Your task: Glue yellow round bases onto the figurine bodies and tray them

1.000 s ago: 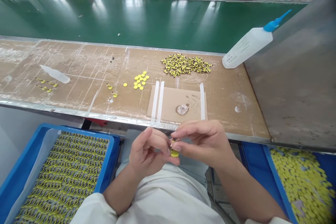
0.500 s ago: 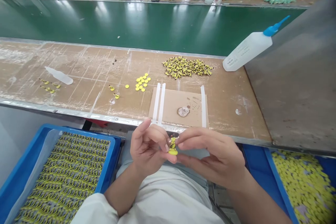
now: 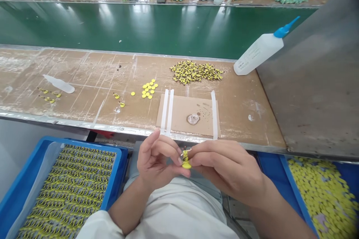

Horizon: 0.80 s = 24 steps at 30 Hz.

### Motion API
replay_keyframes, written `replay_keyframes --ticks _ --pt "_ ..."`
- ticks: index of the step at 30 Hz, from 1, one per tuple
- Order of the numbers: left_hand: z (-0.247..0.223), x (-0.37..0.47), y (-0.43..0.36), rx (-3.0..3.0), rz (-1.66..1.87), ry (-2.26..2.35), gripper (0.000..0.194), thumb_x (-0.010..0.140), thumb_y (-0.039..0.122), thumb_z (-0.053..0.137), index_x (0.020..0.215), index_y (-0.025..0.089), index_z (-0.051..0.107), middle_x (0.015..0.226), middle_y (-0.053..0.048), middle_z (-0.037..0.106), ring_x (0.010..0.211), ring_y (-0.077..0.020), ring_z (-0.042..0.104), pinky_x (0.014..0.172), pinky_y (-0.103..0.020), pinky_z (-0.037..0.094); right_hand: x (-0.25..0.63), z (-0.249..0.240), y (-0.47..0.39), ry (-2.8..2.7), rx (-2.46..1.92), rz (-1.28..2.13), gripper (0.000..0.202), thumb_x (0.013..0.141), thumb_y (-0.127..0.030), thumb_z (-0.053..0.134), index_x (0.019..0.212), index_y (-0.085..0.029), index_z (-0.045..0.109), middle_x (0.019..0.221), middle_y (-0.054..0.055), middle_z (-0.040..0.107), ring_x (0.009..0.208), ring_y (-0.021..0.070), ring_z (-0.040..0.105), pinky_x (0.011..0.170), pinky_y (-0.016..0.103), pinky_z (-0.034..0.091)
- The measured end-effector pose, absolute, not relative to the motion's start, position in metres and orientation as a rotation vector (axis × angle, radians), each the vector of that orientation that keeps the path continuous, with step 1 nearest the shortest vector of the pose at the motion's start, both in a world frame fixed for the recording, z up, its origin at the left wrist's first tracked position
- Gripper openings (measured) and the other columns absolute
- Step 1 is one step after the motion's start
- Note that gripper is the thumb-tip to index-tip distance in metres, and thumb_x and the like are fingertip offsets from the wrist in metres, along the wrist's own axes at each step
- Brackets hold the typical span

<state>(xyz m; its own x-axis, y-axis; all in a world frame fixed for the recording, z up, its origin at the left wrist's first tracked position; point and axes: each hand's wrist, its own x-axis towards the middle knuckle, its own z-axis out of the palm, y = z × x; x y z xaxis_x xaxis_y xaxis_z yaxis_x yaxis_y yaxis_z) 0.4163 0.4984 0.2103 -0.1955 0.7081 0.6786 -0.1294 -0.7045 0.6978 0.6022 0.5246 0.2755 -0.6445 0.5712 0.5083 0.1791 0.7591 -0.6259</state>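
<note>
Between my two hands, just off the table's front edge, a small yellow and black figurine [image 3: 185,155] stands upright on a round yellow base [image 3: 186,165]. My left hand [image 3: 159,158] pinches it from the left with thumb and fingertips. From the other side, the fingertips of my right hand [image 3: 224,164] close on the figurine too, partly hiding it. Beyond them a cardboard piece [image 3: 182,119] is taped to the table, with a whitish blob of glue [image 3: 193,119] on it. Farther back lies a heap of yellow and black figurines [image 3: 196,72]; loose yellow discs [image 3: 149,88] are left of the cardboard.
A white bottle with a blue nozzle [image 3: 259,53] leans against a metal panel [image 3: 314,82]. At lower left, a blue tray [image 3: 119,164] holds rows of figurines; yellow discs [image 3: 322,190] fill a bin at right. People work beyond the green belt [image 3: 157,26].
My right fingers have come closer together around the figurine, which now leans slightly. The whole view has shifted a little.
</note>
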Motion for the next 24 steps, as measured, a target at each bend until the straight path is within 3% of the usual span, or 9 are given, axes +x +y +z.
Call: replay_keyframes --ticks 7,24 --pt "0.218 0.405 0.500 1.726 1.888 0.640 0.089 0.076 0.014 0.086 0.153 0.016 0.041 0.079 0.000 0.072 0.078 -0.0149 0.068 0.074 -0.027 0.059 0.604 0.280 0.520 -2.376 -0.588 0.603 0.010 0.104 -0.006 0.050 0.105 -0.013 0.058 0.101 0.008 0.069 0.091 0.0183 0.067 0.079 0.029 0.052" --pt "0.222 0.402 0.501 1.756 1.767 0.719 0.093 0.080 0.009 0.082 0.158 0.022 0.033 0.081 0.001 0.068 0.076 -0.0129 0.064 0.078 -0.029 0.058 0.601 0.281 0.520 -2.498 -0.650 0.412 0.014 0.103 -0.003 0.042 0.102 -0.014 0.052 0.080 0.002 0.058 0.069 0.0164 0.053 0.062 0.029 0.037"
